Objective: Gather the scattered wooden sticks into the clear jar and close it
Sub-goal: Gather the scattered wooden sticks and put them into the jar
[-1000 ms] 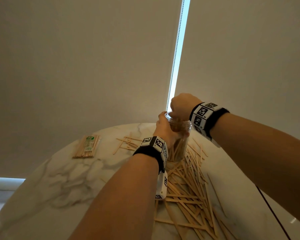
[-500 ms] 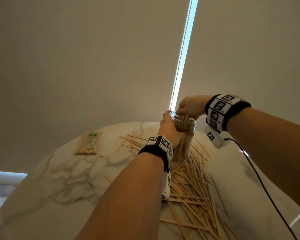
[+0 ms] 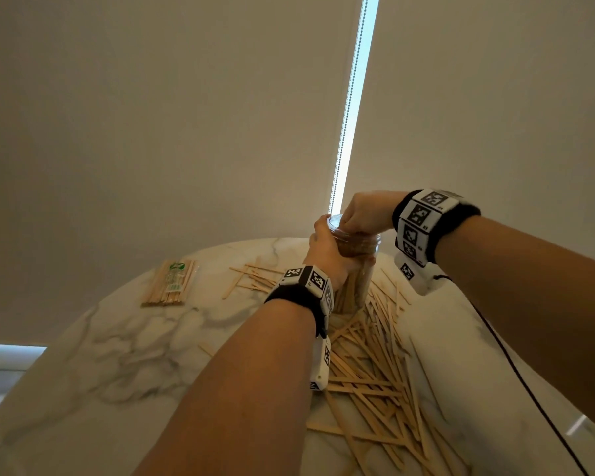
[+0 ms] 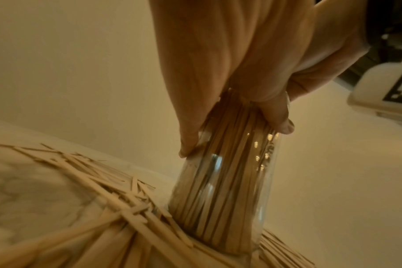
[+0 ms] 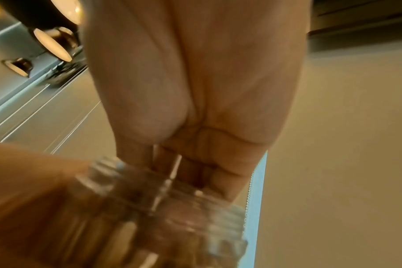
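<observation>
A clear jar [image 3: 362, 244] stands upright on the marble table [image 3: 117, 341], packed with upright wooden sticks [image 4: 218, 185]. My left hand [image 3: 323, 250] grips the jar's upper body, fingers wrapped round the glass [image 4: 232, 72]. My right hand [image 3: 363, 214] hovers over the jar's open threaded mouth [image 5: 168, 201]. Its fingers [image 5: 218, 174] point down into the mouth, with what looks like a thin stick pinched between thumb and fingers. Many loose sticks [image 3: 368, 369] lie scattered around the jar's base and toward me. No lid is in view.
A wrapped bundle of sticks [image 3: 170, 283] lies at the far left of the table. A few more loose sticks [image 3: 251, 276] lie left of the jar. A black cable [image 3: 516, 369] hangs from my right wrist across the table's right side. Blinds stand behind.
My right hand has turned from a fist above the jar to fingers reaching down into its mouth, and the wrist swung right. The left hand kept its grip on the jar.
</observation>
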A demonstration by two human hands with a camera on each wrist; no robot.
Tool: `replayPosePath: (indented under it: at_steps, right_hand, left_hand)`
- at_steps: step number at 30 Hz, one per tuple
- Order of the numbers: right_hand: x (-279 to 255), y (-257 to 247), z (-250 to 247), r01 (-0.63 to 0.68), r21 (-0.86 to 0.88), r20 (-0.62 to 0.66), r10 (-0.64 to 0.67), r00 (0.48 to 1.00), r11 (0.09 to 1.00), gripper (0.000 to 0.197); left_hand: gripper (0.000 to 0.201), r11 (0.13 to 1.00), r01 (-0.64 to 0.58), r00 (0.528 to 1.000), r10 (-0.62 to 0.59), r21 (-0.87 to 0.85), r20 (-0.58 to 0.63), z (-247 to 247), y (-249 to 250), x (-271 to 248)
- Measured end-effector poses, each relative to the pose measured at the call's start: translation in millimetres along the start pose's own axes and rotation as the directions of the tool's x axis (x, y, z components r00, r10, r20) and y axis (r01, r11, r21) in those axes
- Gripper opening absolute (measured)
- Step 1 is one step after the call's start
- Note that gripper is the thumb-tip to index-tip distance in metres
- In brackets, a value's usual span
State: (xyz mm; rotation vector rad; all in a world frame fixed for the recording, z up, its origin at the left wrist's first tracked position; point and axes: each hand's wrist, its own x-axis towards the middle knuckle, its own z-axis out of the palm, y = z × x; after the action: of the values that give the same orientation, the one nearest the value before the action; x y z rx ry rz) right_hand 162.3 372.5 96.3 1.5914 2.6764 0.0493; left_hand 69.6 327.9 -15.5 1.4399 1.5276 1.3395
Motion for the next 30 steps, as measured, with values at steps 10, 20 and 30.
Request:
replayPosePath:
  at_steps: [10,20,30]
  right_hand:
    - [-84.9,24.1,5.7,0.121,0.290,-0.353,-0.012,0.935,0.949,0.022]
    - [-227.3,21.9,74.1,-0.194,0.059,0.302,0.168,0.938,0.979,0.060]
    - [-289.9,9.8,103.7,-0.343,0.263,0.497,0.178,0.849,0.901,0.032]
  left_hand:
    - [0.141,0.954,0.115,0.988,-0.140,0.278,0.071,-19.1,28.9,-32.6]
    - [0.046,0.498,0.043,0.959,-0.265,0.866,0.105,-53.2,56.3,-180.8]
    - [0.053,0.339,-0.037,0.851,-0.482,0.940,0.207,-18.1,55.0,-276.1]
